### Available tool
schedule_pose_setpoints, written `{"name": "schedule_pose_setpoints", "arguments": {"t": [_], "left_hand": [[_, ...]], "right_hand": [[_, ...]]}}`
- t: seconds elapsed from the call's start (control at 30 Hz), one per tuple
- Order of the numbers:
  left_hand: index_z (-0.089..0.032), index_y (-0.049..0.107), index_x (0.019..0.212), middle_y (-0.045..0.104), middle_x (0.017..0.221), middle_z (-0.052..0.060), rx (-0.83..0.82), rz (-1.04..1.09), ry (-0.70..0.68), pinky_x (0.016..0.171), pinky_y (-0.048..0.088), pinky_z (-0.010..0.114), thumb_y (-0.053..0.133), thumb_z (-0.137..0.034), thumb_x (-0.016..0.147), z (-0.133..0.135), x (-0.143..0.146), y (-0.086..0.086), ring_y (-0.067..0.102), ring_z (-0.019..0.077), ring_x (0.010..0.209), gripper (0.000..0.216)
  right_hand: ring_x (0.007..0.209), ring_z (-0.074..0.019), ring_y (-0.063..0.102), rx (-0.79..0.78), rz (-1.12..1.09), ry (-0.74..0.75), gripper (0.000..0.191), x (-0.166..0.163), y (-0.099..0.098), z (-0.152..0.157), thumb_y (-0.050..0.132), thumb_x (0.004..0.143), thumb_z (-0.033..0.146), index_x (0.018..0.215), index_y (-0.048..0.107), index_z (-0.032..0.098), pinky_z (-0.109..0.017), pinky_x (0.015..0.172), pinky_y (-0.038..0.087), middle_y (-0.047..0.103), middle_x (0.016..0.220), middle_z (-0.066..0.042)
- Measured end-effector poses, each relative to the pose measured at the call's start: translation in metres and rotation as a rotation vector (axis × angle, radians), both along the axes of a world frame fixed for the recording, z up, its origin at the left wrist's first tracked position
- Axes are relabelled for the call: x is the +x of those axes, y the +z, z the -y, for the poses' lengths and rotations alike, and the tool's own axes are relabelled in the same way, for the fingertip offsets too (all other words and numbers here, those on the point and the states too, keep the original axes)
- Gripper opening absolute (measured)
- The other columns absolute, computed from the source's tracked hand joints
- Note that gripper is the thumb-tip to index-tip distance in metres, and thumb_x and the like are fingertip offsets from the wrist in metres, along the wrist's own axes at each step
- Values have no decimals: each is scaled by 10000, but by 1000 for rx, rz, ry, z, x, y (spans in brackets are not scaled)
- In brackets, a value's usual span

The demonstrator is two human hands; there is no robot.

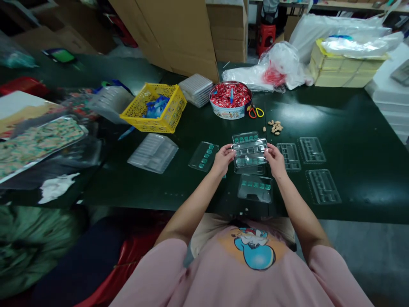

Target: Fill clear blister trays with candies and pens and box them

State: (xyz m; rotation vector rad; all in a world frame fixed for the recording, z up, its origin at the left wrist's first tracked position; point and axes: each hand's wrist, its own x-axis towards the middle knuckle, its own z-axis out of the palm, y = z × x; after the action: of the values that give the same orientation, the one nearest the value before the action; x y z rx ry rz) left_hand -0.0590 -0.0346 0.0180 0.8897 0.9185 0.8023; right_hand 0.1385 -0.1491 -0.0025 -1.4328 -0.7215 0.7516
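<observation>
Both hands hold one clear plastic blister tray (249, 152) just above the dark green table (319, 119). My left hand (223, 157) grips its left end and my right hand (275, 160) grips its right end, fingers curled over the edges. Right behind the held tray sits another tray with green pieces (245, 137). A third tray with a row of green pieces (255, 187) rests near the table's front edge, below my hands. To the left lies a tray partly filled with green pieces (203, 156).
Three empty clear trays (311, 150) lie to the right. Farther back: a round tin of red wrapped sweets (230, 99), scissors (256, 112), loose peanuts (275, 126), a yellow basket (154, 107), stacked trays (153, 152), plastic bags and cardboard boxes.
</observation>
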Motion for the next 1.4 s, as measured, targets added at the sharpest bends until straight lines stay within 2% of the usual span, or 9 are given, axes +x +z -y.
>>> {"name": "schedule_pose_setpoints", "arguments": {"t": [0.23, 0.37, 0.47, 0.6, 0.67, 0.77, 0.93, 1.2, 1.4], "left_hand": [[-194, 623, 1019, 612, 780, -17, 57, 13, -19, 591, 427, 191, 814, -265, 609, 21, -9, 13, 569, 85, 660, 457], [-185, 614, 1133, 642, 856, 20, 163, -64, -143, 686, 490, 245, 754, -309, 703, 53, -16, 10, 610, 123, 745, 469], [-204, 562, 1274, 645, 1110, 94, 448, -212, -280, 826, 518, 348, 683, -307, 782, 95, -22, 2, 631, 186, 921, 517], [-244, 548, 1317, 543, 1360, 119, 1050, -409, -569, 1055, 403, 477, 593, -276, 869, 147, -20, -11, 479, 268, 1278, 451], [-236, 580, 1281, 522, 1399, 112, 1278, -452, -756, 1103, 336, 517, 570, -256, 885, 162, -13, -17, 348, 291, 1389, 396], [-224, 592, 1264, 519, 1410, 113, 1458, -546, -925, 1115, 290, 536, 572, -235, 885, 169, 1, -25, 277, 301, 1428, 380], [-235, 600, 1255, 613, 1305, 92, 1497, -687, -934, 1099, 298, 488, 475, -210, 939, 162, 7, -30, 384, 255, 1376, 340], [-211, 632, 1187, 623, 1282, 103, 1457, -818, -934, 1057, 347, 491, 500, -197, 919, 149, -36, -38, 414, 282, 1354, 300], [-219, 659, 1129, 594, 1322, 110, 1454, -667, -875, 1092, 333, 498, 562, -352, 904, 129, -59, -19, 399, 274, 1369, 279]], "right_hand": [[884, -170, 630, -14, 26, 40, 555, -6, 6, 28, 642, 788, 442, 1285, 555, 211, -319, 781, 529, 670, 1043, -50], [851, -173, 642, -49, 54, -10, 543, -6, 7, 67, 624, 807, 476, 1278, 569, 212, -324, 760, 536, 679, 1051, -60], [826, -172, 645, -141, 122, -120, 511, 6, 1, 113, 590, 834, 487, 1259, 596, 203, -333, 762, 529, 683, 1076, -75], [808, -182, 646, -319, 248, -172, 476, 38, -13, 176, 553, 853, 470, 1234, 624, 194, -369, 789, 524, 684, 1120, -93], [839, -197, 651, -376, 368, -142, 438, 54, -18, 196, 529, 857, 427, 1208, 643, 190, -392, 819, 523, 673, 1149, -104], [950, -227, 643, -398, 583, -113, 374, 67, -23, 205, 476, 870, 346, 1145, 674, 186, -417, 889, 507, 670, 1135, -114], [1010, -235, 619, -425, 826, -153, 375, 61, -23, 186, 388, 917, 249, 1167, 657, 174, -399, 925, 486, 667, 1120, -124], [892, -246, 585, -611, 1135, -144, 384, 61, -32, 173, 361, 938, 170, 1172, 665, 150, -387, 844, 451, 697, 1013, -137], [940, -260, 572, -487, 1198, -183, 344, 63, -36, 173, 426, 937, 249, 1149, 663, 118, -408, 870, 453, 682, 1031, -153]]}}
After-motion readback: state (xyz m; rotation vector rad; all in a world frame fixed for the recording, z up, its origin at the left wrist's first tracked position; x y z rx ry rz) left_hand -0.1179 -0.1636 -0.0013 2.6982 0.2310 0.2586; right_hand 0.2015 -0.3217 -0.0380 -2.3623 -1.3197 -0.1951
